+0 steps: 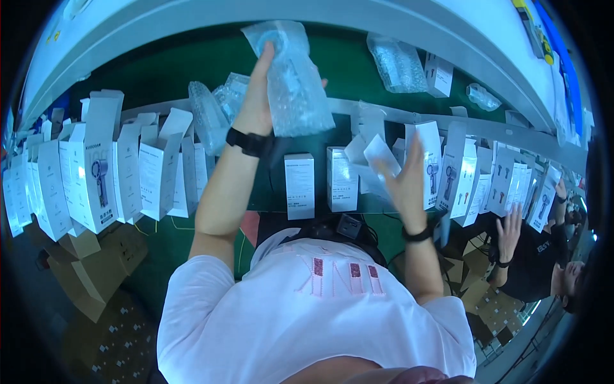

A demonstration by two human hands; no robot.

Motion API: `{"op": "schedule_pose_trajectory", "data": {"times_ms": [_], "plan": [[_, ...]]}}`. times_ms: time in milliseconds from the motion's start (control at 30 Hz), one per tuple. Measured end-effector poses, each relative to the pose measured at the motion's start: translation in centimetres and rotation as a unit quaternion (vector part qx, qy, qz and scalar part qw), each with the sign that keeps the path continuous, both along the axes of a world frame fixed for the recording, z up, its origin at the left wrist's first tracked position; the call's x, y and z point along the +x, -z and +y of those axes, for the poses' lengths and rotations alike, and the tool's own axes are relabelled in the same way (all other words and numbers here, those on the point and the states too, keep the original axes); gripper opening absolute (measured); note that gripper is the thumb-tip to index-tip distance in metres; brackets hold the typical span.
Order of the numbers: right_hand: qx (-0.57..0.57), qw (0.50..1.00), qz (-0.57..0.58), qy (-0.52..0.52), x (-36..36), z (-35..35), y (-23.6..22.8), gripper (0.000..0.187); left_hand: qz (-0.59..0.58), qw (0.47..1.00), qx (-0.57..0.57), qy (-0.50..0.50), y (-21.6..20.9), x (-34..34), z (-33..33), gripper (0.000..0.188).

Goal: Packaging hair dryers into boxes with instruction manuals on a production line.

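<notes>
My left hand (257, 102) is raised over the far part of the green table, closed around a bubble-wrap pouch (297, 89). The thumb lies along the pouch's near side, and fingertips show past its right edge. Something pale is inside, too blurred to make out. My right hand (407, 185) is beside a white box with raised flaps (374, 157), its fingers stretched and thumb apart, somewhat smeared by motion. Whether it touches the flaps, I cannot tell. Two closed white boxes stand in front of me, a left one (300, 185) and a right one (343, 179).
Rows of open white boxes line the table on the left (96, 173) and right (448, 169). More bubble-wrap pouches (396, 64) lie behind a metal rail (345, 106). A shelf edge (307, 13) spans the far side. At right, a person's hand (510, 233) is raised. Cartons (121, 253) sit lower left.
</notes>
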State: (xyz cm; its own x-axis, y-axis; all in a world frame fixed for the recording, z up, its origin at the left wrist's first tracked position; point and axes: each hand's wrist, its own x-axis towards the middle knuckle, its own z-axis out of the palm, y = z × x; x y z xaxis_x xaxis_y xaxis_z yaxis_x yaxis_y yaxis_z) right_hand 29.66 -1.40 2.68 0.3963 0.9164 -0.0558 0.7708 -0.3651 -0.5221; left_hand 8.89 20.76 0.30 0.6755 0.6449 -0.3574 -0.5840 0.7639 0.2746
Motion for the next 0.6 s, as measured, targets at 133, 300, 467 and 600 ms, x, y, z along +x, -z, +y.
{"op": "schedule_pose_trajectory", "data": {"times_ms": [133,300,467,600], "plan": [[0.097,0.984,-0.146,-0.022,8.0,12.0,3.0,0.103,-0.044,0.990,-0.123,-0.046,0.4,-0.6,-3.8,0.063],[-0.246,0.964,-0.096,0.025,17.3,22.6,12.3,0.116,-0.103,0.981,-0.141,-0.086,2.2,-0.8,-4.8,0.061],[-0.176,0.971,-0.080,0.140,12.5,22.3,16.2,0.118,-0.314,0.918,-0.197,-0.142,3.1,-2.0,-6.5,0.052],[-0.171,0.970,-0.119,0.125,11.3,22.2,16.1,0.112,-0.343,0.899,-0.237,-0.135,1.7,-1.9,-7.7,0.055]]}}
